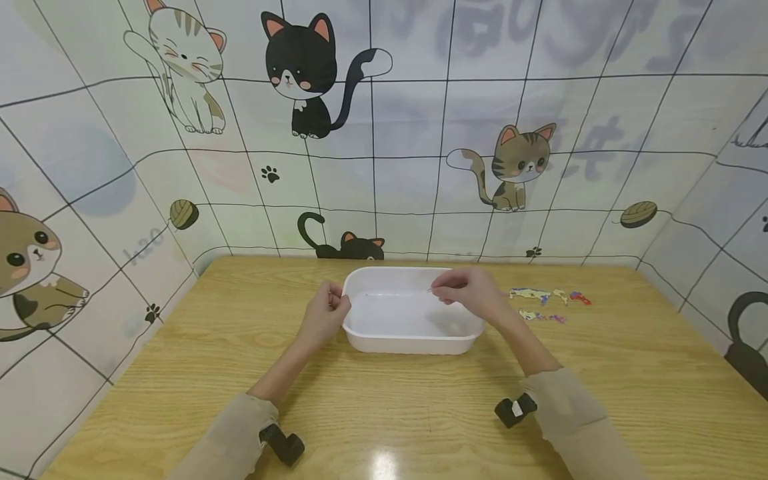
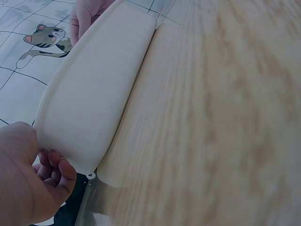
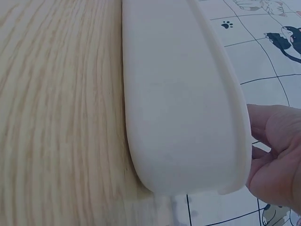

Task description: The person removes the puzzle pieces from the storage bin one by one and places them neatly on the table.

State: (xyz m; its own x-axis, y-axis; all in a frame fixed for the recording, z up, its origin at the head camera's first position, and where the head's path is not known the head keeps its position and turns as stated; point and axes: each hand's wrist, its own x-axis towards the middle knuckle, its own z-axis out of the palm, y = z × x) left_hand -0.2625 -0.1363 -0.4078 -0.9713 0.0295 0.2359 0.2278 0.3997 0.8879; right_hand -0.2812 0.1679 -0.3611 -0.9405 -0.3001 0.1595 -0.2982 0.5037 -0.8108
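A white rectangular plastic basin [image 1: 393,345] stands on the wooden table in front of me. My left hand [image 1: 324,313] holds its left end, thumb at the rim and fingers curled by the outer wall. In the left wrist view, the fingers [image 2: 55,172] bend against the basin's end. Over the right part of the basin is my right hand [image 1: 471,293], its thumb and fingertips pinched together on something tiny; I cannot tell what it is. From the right wrist, the basin wall [image 3: 183,103] hides those fingertips.
Right of the basin, small colourful pieces lie in two rows on the table: a longer yellowish, multicoloured strip [image 1: 529,293], a red and blue piece [image 1: 580,298] and a lower row [image 1: 543,317]. Behind the wooden table [image 1: 384,393] hangs a cat-patterned backdrop [image 1: 414,133].
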